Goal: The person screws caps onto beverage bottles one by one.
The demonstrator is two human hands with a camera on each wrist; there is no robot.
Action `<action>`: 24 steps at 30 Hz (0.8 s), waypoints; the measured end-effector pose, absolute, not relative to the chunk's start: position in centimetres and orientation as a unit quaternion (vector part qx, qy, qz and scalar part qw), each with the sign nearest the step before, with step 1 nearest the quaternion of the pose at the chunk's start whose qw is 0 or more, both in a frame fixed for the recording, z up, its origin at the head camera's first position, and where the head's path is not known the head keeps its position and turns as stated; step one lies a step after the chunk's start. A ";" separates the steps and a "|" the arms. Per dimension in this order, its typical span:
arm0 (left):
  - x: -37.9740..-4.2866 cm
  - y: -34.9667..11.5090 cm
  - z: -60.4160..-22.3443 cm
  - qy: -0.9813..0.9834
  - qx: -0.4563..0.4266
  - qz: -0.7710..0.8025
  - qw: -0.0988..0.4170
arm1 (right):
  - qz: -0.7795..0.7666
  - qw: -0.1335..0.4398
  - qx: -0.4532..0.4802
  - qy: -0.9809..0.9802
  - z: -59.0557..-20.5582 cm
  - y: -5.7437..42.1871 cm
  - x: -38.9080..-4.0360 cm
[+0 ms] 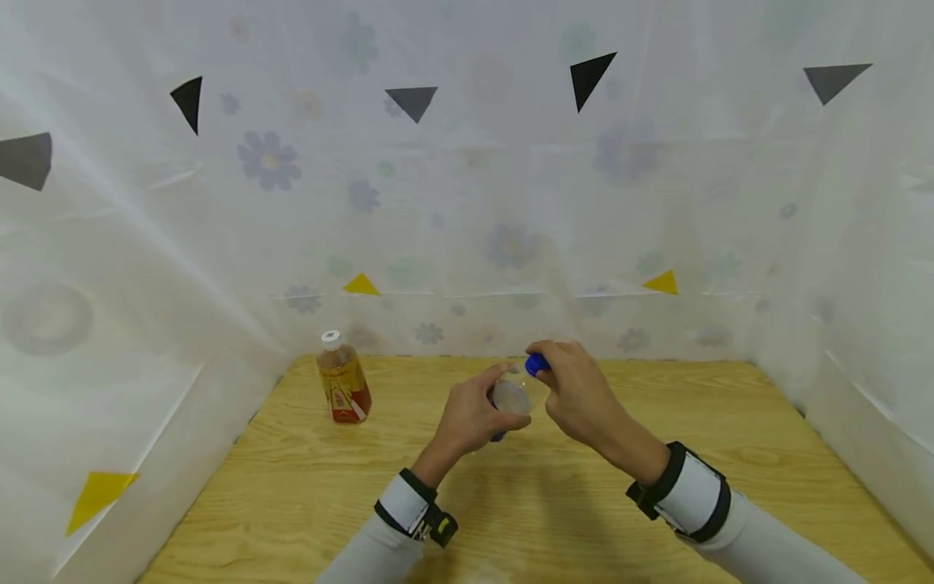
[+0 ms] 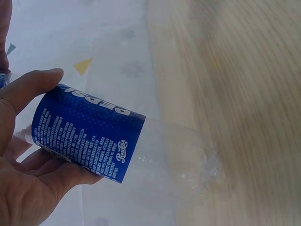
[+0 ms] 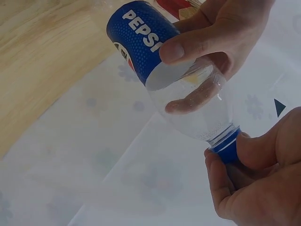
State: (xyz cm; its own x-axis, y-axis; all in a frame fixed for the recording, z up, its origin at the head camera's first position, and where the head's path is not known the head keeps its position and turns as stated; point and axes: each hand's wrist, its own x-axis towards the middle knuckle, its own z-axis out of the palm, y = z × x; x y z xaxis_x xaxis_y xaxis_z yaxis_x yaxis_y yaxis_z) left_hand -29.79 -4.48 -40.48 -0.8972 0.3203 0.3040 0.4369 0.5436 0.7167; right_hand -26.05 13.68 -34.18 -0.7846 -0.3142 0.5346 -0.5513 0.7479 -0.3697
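Observation:
A clear plastic Pepsi bottle point(image 2: 89, 132) with a blue label is held tilted above the table. My left hand point(image 1: 474, 412) grips it round the label and shoulder, thumb on one side and fingers on the other. At the neck, my right hand point(image 1: 584, 395) pinches the blue cap point(image 3: 226, 147) between thumb and fingers. In the right wrist view the cap sits at the bottle's mouth. No liquid shows inside the bottle. To the left stands an upright bottle of amber drink point(image 1: 345, 381) with a white cap, apart from both hands.
The wooden table point(image 1: 292, 503) runs back to a pale flowered sheet point(image 1: 467, 203) that also hangs at both sides. Black, grey and yellow triangles are stuck on the sheet. Both wrists wear strapped cameras.

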 end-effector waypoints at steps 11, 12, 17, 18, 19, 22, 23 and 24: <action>-30.0 -4.8 -40.0 -0.872 -0.227 -0.431 0.031 | 0.261 0.225 0.241 -0.907 -34.4 13.9 -25.9; -30.0 -4.8 -40.0 -0.871 -0.229 -0.433 0.030 | 0.258 0.230 0.242 -0.907 -34.5 13.9 -25.9; -30.0 -4.8 -40.1 -0.867 -0.235 -0.438 0.023 | 0.235 0.254 0.245 -0.906 -34.7 13.9 -25.8; -30.0 -4.8 -40.1 -0.867 -0.236 -0.437 0.024 | 0.232 0.258 0.246 -0.905 -34.7 13.9 -25.8; -30.0 -4.8 -40.2 -0.867 -0.237 -0.437 0.024 | 0.229 0.262 0.247 -0.904 -34.8 13.9 -25.8; -30.0 -4.7 -40.2 -0.869 -0.235 -0.434 0.029 | 0.230 0.270 0.246 -0.902 -34.9 13.8 -25.7; -30.0 -4.7 -40.3 -0.870 -0.234 -0.433 0.031 | 0.232 0.271 0.243 -0.902 -34.9 13.8 -25.7; -30.0 -4.7 -40.3 -0.871 -0.233 -0.432 0.031 | 0.234 0.271 0.240 -0.902 -35.0 13.8 -25.8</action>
State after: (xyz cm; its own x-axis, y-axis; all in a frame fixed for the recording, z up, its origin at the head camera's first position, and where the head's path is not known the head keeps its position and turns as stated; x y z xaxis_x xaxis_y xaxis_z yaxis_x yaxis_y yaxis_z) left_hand -29.96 -4.68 -40.32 -0.8896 0.3790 0.2549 0.4323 0.5188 0.7375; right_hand -25.75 13.82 -35.03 -0.7380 -0.3058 0.6015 -0.5598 0.7751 -0.2928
